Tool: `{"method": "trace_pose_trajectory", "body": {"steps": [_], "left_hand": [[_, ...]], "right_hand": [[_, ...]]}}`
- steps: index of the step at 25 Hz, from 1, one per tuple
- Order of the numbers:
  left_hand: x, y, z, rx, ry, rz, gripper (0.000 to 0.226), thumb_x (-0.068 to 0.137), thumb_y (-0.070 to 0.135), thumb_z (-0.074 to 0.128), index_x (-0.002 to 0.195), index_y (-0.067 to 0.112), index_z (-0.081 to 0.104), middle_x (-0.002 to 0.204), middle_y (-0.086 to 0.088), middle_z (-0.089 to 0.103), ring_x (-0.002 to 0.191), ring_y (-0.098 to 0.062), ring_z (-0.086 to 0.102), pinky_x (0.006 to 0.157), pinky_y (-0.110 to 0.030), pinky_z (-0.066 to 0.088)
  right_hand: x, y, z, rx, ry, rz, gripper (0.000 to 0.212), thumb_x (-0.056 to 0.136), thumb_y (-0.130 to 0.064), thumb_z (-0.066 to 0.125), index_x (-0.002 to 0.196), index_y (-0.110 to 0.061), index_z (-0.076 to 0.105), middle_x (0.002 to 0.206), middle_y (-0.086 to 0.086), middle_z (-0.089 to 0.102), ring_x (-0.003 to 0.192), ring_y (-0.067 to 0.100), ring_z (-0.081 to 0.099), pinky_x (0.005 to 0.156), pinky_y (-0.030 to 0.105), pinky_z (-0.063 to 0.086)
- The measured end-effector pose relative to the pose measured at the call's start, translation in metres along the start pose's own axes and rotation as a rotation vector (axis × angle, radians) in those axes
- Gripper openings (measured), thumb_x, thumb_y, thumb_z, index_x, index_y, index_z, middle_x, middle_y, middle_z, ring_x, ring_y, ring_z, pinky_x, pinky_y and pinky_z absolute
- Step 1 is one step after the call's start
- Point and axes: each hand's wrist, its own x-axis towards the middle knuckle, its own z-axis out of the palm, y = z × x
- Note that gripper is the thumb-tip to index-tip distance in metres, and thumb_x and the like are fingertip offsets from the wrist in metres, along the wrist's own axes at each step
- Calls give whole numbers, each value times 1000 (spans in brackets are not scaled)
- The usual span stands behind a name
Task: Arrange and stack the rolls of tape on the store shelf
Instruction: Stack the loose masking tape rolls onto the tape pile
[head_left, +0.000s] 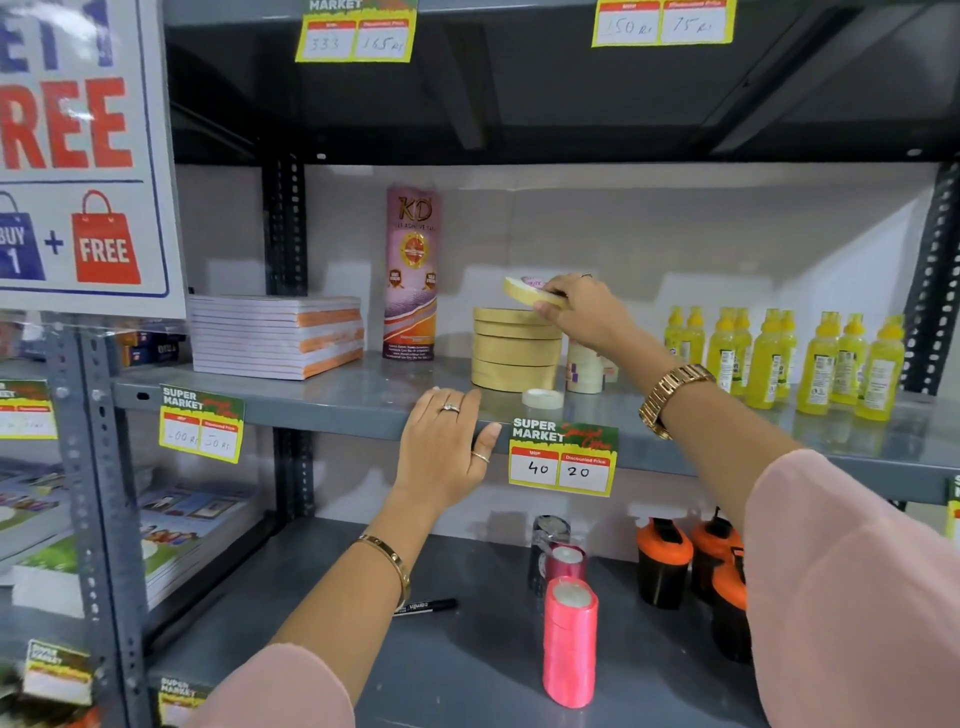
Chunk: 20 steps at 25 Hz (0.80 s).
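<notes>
Right hand (584, 312) pinches a tilted tape roll (530, 292) just above the stack (514, 348) — left hand (444, 447) rests open-fingered on the shelf (311, 400) edge.

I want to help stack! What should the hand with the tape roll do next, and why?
Probably lower it flat onto the stack. The right hand holds a tape roll tilted just above the stack of tan tape rolls, not yet resting level. The left hand rests on the shelf edge.
</notes>
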Motion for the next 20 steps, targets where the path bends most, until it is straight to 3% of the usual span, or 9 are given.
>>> {"method": "trace_pose_trajectory", "body": {"steps": [5,20], "left_hand": [[-1,-6,12,5,103,43,59,93,42,22,99,-1,62,86,-17,66,84,-35,61,83,-40,48],[-1,-10,26,59,253,72,63,94,43,16,94,2,64,84,-16,68,85,-34,63,82,-39,49]], "right_hand": [[27,-7,20,-48,-45,-54,38,94,-27,49,126,-8,56,126,18,56,120,32,49,97,37,41],[51,-1,39,-59,-83,14,39,94,-35,49,130,-20,53,134,11,57,128,29,44,106,43,35]]}}
